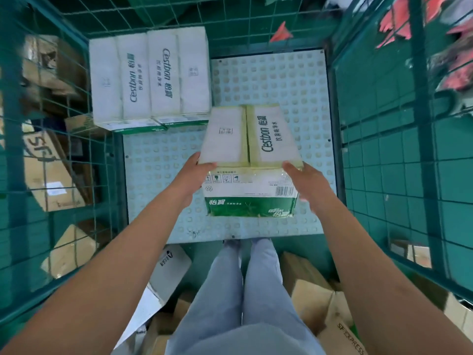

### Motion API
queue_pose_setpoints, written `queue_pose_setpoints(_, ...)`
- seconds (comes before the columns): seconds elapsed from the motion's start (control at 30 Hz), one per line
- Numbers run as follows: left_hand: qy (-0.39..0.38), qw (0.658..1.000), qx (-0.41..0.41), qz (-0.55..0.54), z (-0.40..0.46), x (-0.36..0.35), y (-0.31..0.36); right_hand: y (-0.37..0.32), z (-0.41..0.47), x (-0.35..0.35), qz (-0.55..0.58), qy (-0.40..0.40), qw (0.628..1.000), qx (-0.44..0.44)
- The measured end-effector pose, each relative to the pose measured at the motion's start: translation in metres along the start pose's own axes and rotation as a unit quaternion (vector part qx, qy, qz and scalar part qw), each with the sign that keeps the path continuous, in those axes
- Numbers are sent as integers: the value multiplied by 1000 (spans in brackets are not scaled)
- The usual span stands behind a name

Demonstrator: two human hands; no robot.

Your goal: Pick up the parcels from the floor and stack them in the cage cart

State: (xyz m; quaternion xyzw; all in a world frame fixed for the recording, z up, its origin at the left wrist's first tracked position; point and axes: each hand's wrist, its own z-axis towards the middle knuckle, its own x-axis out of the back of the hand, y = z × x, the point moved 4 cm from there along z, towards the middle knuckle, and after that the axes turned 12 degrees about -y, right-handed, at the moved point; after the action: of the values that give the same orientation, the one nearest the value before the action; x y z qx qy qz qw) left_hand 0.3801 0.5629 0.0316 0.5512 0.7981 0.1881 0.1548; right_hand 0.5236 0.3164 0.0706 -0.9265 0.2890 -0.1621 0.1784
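Both hands — left hand point(195, 172) and right hand point(305, 179) — grip a white-and-green cardboard carton point(249, 160) by its sides over the pale studded floor point(294, 85) of the green wire cage cart point(378, 139). Two matching white cartons point(151, 75) sit side by side in the far left corner — apart from the held one.

Inside cage cart point(419, 139): two cartons point(149, 75) side by side at far-left corner; third carton point(249, 160) nearer, to their right, btwn both hands.

boxes point(149, 75) back-left, cart floor point(281, 85) open right
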Motion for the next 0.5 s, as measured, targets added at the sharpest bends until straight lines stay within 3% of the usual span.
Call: queue_pose_setpoints(0.5, 61, 993, 13, -103, 208, 4, 10, -1, 236, 7, 83, -33, 996, -15)
